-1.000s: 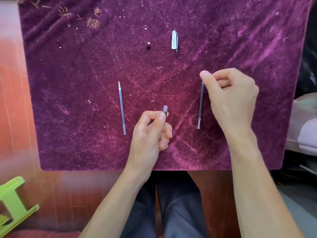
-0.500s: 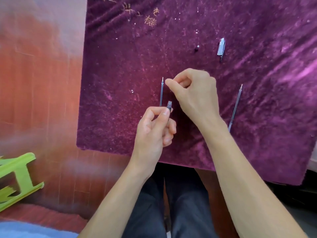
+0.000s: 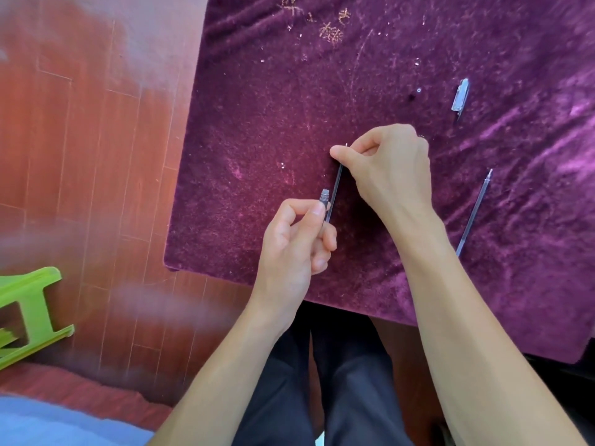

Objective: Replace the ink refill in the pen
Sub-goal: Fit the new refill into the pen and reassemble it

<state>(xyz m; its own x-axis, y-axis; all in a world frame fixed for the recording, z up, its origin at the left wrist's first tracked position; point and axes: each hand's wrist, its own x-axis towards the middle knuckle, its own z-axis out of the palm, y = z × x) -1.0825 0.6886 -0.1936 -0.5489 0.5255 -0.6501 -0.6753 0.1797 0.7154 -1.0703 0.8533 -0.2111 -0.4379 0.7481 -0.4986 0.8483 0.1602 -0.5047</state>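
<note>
My left hand (image 3: 297, 244) holds a small grey pen barrel (image 3: 324, 197) upright between thumb and fingers; only its threaded top shows. My right hand (image 3: 391, 169) pinches the upper end of a thin clear refill (image 3: 335, 193) that slants down beside the barrel. A second refill (image 3: 475, 212) lies alone on the purple velvet cloth (image 3: 257, 140) to the right of my right forearm. The silver pen cap with clip (image 3: 460, 95) lies farther back, with a tiny dark part (image 3: 411, 98) and a small ring (image 3: 419, 90) to its left.
The cloth's left edge ends at a red wooden floor (image 3: 96, 156). A green plastic stool (image 3: 29, 313) stands at lower left and blue fabric (image 3: 64, 426) at the bottom left. My dark trousers (image 3: 338, 381) show below the cloth's near edge.
My right hand left the right refill on the cloth, crossed to the left refill and took hold of its upper end. The view swung left. My left hand kept the barrel.
</note>
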